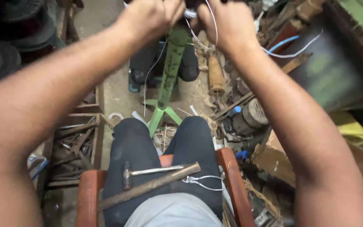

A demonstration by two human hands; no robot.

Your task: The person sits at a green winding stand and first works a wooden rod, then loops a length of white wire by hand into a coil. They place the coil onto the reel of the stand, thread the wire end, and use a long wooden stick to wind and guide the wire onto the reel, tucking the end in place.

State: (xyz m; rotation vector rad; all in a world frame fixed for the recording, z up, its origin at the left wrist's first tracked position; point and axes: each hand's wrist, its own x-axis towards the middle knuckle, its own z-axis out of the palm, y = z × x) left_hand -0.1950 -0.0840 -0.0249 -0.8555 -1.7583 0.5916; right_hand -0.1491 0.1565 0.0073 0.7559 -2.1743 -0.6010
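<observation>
Wire [210, 25] is what both hands are working on in the head view, up at the far edge over a green stand [169, 75]. Left hand [150, 19] is closing into a fist around something at the top, though what exactly I can't tell since the frame is cutting it off. Right hand [227, 25] is pinching the thin white wire, which is looping over its knuckles. My guess is the wire is handling light and springy, bending easily but kinking, so gripping close to the twist point is best. Counting: one hammer [148, 172] lying across the lap, one wooden stick [152, 185] beside it, one wire scrap [202, 181] near it, one orange chair [232, 176].
</observation>
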